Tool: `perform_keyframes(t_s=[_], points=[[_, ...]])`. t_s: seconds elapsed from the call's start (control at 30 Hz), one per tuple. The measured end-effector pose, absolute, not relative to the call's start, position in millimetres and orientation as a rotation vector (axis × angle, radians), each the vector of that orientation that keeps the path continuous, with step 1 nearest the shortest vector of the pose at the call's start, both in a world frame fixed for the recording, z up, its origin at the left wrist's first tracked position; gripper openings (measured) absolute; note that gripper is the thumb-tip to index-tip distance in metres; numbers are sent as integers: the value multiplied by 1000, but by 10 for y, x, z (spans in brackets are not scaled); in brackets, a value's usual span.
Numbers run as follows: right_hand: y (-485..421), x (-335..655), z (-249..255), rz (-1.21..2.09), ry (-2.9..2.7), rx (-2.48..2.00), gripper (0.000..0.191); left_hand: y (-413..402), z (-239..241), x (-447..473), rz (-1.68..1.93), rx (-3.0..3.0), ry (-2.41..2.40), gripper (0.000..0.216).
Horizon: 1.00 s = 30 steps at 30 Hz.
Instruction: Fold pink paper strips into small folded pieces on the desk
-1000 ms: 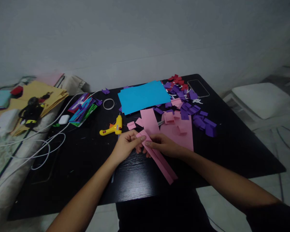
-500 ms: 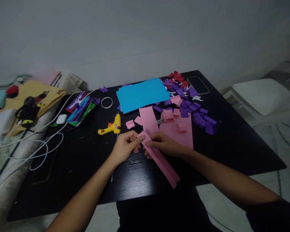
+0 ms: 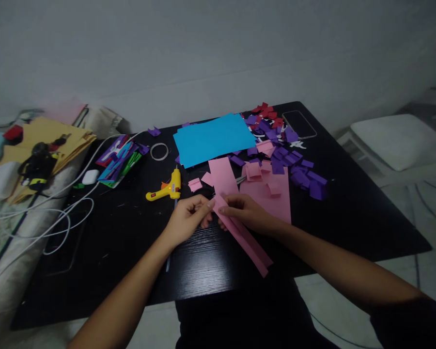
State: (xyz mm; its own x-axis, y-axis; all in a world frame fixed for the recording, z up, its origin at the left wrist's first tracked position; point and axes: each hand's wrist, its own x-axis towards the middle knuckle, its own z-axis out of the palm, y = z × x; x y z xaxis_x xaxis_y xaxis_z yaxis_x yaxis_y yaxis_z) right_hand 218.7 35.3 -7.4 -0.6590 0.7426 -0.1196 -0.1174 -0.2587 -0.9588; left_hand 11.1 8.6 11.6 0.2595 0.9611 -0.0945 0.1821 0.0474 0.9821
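Note:
My left hand (image 3: 188,219) and my right hand (image 3: 241,212) meet above the black table (image 3: 349,213). Both pinch the far end of a long folded pink paper strip (image 3: 247,240), which slants down to the right toward the table's front edge. Just beyond my hands lie another pink strip (image 3: 223,176) and a larger pink sheet (image 3: 272,196) with small folded pink pieces on it. A yellow glue gun (image 3: 166,189) lies left of my left hand.
A blue sheet (image 3: 212,138) lies at the back, with several purple and red folded pieces (image 3: 294,167) and a phone (image 3: 298,124) to its right. A tape ring (image 3: 159,151), colored paper scraps (image 3: 118,161), white cables (image 3: 63,218) and brown envelopes (image 3: 47,140) sit left. A white chair (image 3: 396,143) stands right.
The view has shifted slightly. My hands still pinch the strip's far end, and its near end has swung a little to the right.

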Motion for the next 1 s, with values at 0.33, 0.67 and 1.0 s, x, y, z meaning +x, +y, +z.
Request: perform_keyframes(t_s=[0.33,0.67,1.0], points=[[380,2178,-91,1798,-1503,-886,30,48,75,114,797,1523,1141,33],[372,2184,-74,1783,-1523,-880,32,45,85,101,775,1604,1119,36],[371,2181,-29,1776,-1455,-917,29,47,64,77,878,1779,1172,21]])
